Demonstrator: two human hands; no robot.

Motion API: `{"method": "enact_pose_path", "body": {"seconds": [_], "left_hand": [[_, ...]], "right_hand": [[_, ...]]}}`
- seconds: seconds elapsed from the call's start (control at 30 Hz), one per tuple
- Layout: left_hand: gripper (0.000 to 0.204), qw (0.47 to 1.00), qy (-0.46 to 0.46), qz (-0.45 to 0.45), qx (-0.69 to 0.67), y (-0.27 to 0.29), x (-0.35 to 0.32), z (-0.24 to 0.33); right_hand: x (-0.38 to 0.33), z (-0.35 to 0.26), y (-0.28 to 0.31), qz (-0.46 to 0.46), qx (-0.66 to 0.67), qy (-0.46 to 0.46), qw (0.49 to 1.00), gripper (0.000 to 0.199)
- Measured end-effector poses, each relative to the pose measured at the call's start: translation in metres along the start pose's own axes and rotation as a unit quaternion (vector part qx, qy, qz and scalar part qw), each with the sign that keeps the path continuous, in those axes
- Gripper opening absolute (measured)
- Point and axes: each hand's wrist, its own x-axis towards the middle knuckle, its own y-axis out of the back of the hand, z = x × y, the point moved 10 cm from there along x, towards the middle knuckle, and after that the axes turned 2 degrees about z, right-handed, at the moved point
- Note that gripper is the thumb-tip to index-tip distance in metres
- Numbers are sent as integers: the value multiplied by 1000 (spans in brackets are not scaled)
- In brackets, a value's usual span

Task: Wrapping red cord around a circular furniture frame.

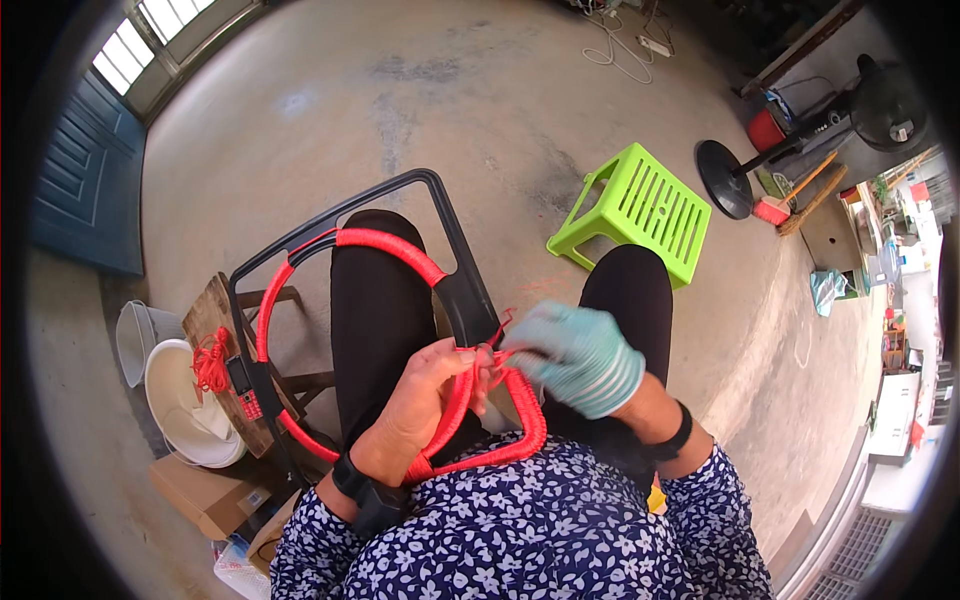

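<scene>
Clock positions are read from the point where the two hands meet, with 12 o'clock facing away from the wearer's torso. On my remote view, the black frame (464, 295) lies over the left thigh, extending from about 8 o'clock round to 12 o'clock. Within it sits a red-wrapped ring (385, 240), its far arc between 10 and 11 o'clock. A red-wrapped loop (527, 405) extends toward the torso at 6 o'clock.

Left hand (425, 385), 8 o'clock: bare, thumb and fingers pinching the loop beside the frame's near end. Right hand (578, 355), 3 o'clock: gloved and motion-blurred. Red cord (502, 355) runs to its fingertips; I cannot tell whether they are clamped on it.

Step in hand: I judge that cord is being wound or tied where loop and frame meet; I cannot confirm which. Next move, by my assessment: it calls for the left hand to steady the loop while the right draws the cord snug, laying any turn flush against its neighbour.

Caution: loose cord ends rise near 1 o'clock and could become trapped under a turn. A skein of red cord (211, 362) lies at 9 o'clock on a wooden stool (208, 308).
</scene>
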Motion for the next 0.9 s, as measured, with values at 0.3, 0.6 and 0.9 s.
{"method": "enact_pose_path", "body": {"seconds": [0.3, 0.6, 0.9], "left_hand": [[13, 998, -28, 18, 58, 2, 0, 7], [19, 993, 27, 16, 113, 3, -3, -3], [22, 999, -36, 13, 36, 1, 0, 6]], "right_hand": [[-167, 289, 147, 512, 599, -297, 540, 11], [-90, 178, 80, 298, 502, -365, 725, 26], [-44, 96, -72, -106, 488, -392, 773, 35]]}}
